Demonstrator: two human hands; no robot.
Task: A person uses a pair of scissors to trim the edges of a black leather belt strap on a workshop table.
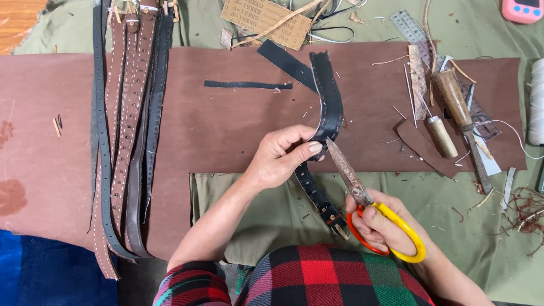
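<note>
Over a brown leather sheet [226, 124] laid on olive cloth [453, 209], two bare hands work on a black strap [328, 102]. Left hand [280, 156]: fingers curled, thumb and fingertips pinching the strap at its bend, near the sheet's lower edge. From this pinch the strap runs up and away across the leather, its edge showing pale stitching; the other end hangs down toward the lap and ends in a metal buckle [339, 226]. Right hand [385, 226]: closed through the handles of a pair of scissors [362, 198], one loop orange, one yellow. The rusty blades are nearly shut, tips pointing up-left and meeting the strap just beside the left thumb.

Left of the hands, a bundle of long straps [127, 136], brown and black, some studded or stitched, lies across the sheet and over its near edge. Two loose black strips [247, 85] lie on the leather above the hands. To the right lie two wooden-handled tools [453, 102], a small one [441, 136] beside a longer one, with a metal ruler [413, 28] above them and a spool of white thread [536, 102] at the picture's edge. A cardboard tag [266, 21] sits at top centre, a pink device [522, 10] at top right. Red, green and black checked fabric [317, 277] covers the lap.
</note>
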